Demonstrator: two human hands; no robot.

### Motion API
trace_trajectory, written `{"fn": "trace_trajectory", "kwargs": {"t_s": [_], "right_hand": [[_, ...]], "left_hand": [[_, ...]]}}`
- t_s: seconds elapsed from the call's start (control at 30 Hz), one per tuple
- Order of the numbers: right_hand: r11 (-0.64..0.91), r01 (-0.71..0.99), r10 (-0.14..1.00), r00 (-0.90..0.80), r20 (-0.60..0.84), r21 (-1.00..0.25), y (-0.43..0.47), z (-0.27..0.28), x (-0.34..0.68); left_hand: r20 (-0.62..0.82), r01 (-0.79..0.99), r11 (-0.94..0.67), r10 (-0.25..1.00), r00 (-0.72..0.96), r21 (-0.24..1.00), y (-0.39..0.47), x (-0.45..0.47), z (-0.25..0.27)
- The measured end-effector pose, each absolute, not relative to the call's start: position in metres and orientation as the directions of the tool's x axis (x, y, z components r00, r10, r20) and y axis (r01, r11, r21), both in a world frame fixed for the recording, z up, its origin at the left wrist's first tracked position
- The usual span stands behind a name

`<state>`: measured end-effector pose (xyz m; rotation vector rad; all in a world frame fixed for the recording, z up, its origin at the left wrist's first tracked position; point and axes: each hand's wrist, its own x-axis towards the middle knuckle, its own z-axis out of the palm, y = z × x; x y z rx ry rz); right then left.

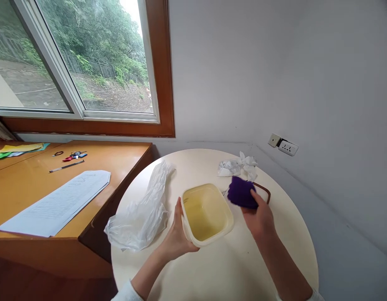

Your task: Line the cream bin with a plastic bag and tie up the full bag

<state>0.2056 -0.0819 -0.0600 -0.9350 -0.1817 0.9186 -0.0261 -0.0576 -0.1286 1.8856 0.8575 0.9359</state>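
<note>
Head view: left hand (178, 239) clamped on pale tub (216, 205), likely steadying it with mouth upward; right hand (260, 217) pinches purple cloth (241, 192) alongside.

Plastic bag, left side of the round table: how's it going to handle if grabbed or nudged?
The plastic bag is probably floppy: it lies in loose creases with no firm shape. Likely light for its size, since the film looks thin and see-through. A nudge on the table would more likely crumple or slide it than roll it, given its irregular sprawl.
</note>
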Motion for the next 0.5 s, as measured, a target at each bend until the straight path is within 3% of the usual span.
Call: {"fn": "trace_trajectory", "kwargs": {"t_s": [0.07,0.13,0.17,0.23,0.33,0.5], "right_hand": [[0.359,-0.323,0.671,0.742,0.001,-0.876,-0.088,-0.052,0.205],[0.362,-0.117,0.68,0.712,0.177,-0.925,-0.098,-0.045,0.198],[0.346,-0.042,0.742,0.623,0.246,-0.937,-0.103,-0.042,0.194],[0.332,0.122,0.895,0.271,0.353,-0.935,-0.114,-0.036,0.186],[0.425,0.432,0.9,-0.301,0.317,-0.796,-0.127,-0.028,0.18],[0.49,0.631,0.859,-0.467,0.21,-0.602,-0.135,-0.013,0.183]], "left_hand": [[0.283,0.226,-0.429,0.831,0.479,0.875,-0.06,-0.024,-0.128],[0.292,0.26,-0.448,0.832,0.471,0.856,-0.062,-0.021,-0.127],[0.299,0.272,-0.458,0.831,0.469,0.846,-0.063,-0.02,-0.127],[0.323,0.276,-0.483,0.823,0.467,0.831,-0.065,-0.018,-0.127],[0.37,0.225,-0.518,0.797,0.477,0.825,-0.066,-0.016,-0.127],[0.395,0.198,-0.542,0.776,0.491,0.817,-0.068,-0.015,-0.127]]}}
